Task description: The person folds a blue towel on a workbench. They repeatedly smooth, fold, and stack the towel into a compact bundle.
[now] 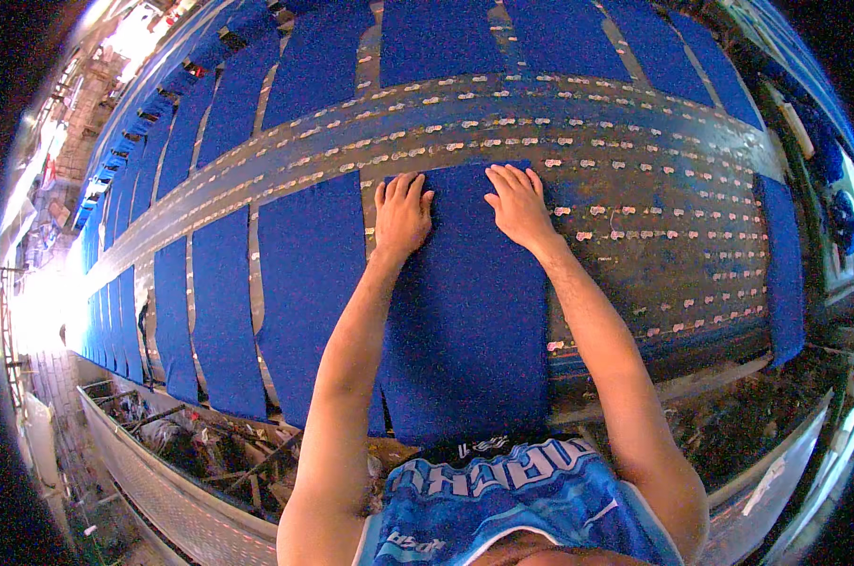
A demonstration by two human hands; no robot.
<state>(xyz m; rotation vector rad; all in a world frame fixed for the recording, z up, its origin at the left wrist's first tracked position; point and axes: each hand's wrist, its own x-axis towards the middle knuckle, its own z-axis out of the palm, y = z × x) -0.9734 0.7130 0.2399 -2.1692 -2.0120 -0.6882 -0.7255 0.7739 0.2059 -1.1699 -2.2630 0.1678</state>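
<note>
A blue fabric panel point(466, 304) lies before me on a long, dark table surface point(639, 272). Its near end reaches down to my body. My left hand point(404, 212) rests palm down at the panel's far left corner, fingertips by the far edge. At the far right corner, my right hand point(519, 201) lies flat with its fingers slightly spread. Neither hand pinches the cloth. Left of it, close alongside, is another blue fabric panel point(312, 283).
Rows of small pale printed marks point(596, 210) cover the table right of my panel. A narrow blue fabric strip point(782, 269) hangs over the right end. More blue panels point(441, 42) line the far side. A metal-sided trough point(165, 474) with scraps runs along the near edge.
</note>
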